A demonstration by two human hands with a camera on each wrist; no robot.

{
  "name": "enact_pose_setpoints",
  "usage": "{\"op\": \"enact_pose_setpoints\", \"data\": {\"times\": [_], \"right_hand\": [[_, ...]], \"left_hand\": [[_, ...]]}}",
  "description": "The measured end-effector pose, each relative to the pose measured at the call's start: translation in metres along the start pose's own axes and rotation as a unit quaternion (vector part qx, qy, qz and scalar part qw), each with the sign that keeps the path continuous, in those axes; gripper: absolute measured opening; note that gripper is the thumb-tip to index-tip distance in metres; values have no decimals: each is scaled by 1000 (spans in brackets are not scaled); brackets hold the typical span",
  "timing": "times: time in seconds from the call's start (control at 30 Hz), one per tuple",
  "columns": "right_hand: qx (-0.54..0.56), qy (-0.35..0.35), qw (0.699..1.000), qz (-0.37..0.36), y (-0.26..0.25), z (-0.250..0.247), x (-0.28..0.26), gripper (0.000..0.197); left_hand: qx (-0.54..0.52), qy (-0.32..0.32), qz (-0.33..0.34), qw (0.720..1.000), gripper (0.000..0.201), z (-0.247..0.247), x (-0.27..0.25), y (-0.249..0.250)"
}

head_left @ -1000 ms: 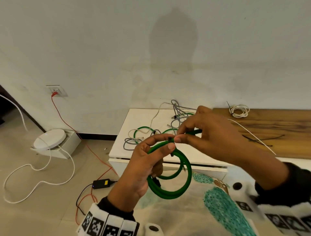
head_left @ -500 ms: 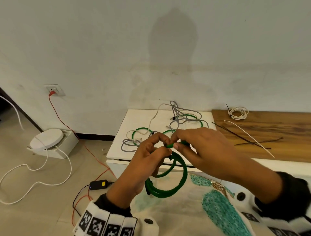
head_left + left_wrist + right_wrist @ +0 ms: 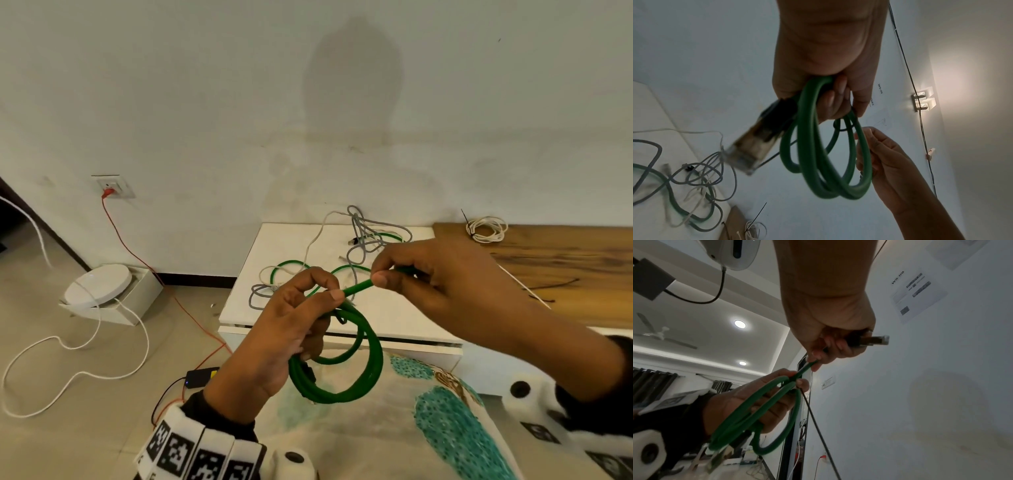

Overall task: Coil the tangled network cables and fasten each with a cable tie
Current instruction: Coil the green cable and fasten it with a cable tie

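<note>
My left hand point(image 3: 329, 287) grips a coiled green network cable point(image 3: 342, 380) in the air in front of the white table point(image 3: 291, 246). Its thumb and forefinger pinch the top of the coil. One plug point(image 3: 750, 149) of the cable hangs beside the loops. My right hand point(image 3: 378, 274) pinches the cable's free end just right of the left thumb, and the other plug point(image 3: 876, 340) sticks out past its fingers. A thin black cable tie point(image 3: 818, 426) hangs down from the left thumb. Tangled grey, white and green cables point(image 3: 363, 240) lie on the white table.
On the wooden top point(image 3: 565, 260) at the right lie a tied white cable coil point(image 3: 486, 229) and loose black cable ties point(image 3: 551, 284). A boxed white round device point(image 3: 99, 287), white and red cords and a black adapter point(image 3: 198, 373) are on the floor at left. A patterned cloth point(image 3: 445, 428) lies below my hands.
My right hand has drawn the cable's end out to the right, away from the left thumb it was touching. A short straight stretch of green cable now shows between the hands.
</note>
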State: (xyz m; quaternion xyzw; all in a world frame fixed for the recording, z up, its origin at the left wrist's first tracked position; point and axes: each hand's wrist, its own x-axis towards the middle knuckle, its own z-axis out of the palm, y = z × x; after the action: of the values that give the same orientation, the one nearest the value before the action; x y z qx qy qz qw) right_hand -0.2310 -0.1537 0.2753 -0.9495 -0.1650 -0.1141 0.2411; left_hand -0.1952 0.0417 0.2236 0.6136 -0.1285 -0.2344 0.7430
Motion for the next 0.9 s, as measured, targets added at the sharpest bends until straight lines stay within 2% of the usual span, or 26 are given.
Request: {"op": "enact_pose_setpoints", "data": {"times": [0.1, 0.2, 0.33, 0.43, 0.5, 0.53, 0.6, 0.7, 0.77, 0.8, 0.87, 0.9], "right_hand": [[15, 29, 999, -2, 5, -13, -2, 37], [88, 83, 992, 22, 16, -23, -4, 22], [108, 111, 988, 27, 20, -23, -12, 11], [139, 161, 974, 73, 28, -29, -18, 6], [175, 185, 962, 100, 43, -24, -22, 9], [194, 178, 958, 114, 49, -16, -25, 14], [230, 119, 954, 150, 51, 10, -35, 22], [337, 24, 925, 173, 35, 53, -49, 8], [376, 1, 910, 175, 26, 67, -51, 17], [369, -1, 915, 166, 25, 70, -50, 20], [366, -13, 918, 150, 21, 69, -44, 17], [382, -23, 911, 153, 19, 67, -40, 14]], "left_hand": [[-43, -12, 7, 999, 6, -2, 1, -2], [-95, -8, 10, 995, 6, -5, 1, -5], [-119, 1, 18, 993, 7, -4, 1, -4], [-132, 20, 23, 991, 9, -6, 1, -3], [-152, 43, 22, 987, 14, -9, 2, -2], [-172, 61, 22, 983, 17, -10, 3, -3], [-227, 98, 25, 969, 17, -10, 7, -3], [-275, 133, 53, 951, 14, -7, 11, -4], [-268, 151, 63, 949, 16, -5, 12, -3], [-267, 157, 67, 949, 18, -5, 13, -3], [-272, 166, 73, 945, 19, -6, 14, -2], [-276, 169, 74, 943, 20, -6, 14, -1]]}}
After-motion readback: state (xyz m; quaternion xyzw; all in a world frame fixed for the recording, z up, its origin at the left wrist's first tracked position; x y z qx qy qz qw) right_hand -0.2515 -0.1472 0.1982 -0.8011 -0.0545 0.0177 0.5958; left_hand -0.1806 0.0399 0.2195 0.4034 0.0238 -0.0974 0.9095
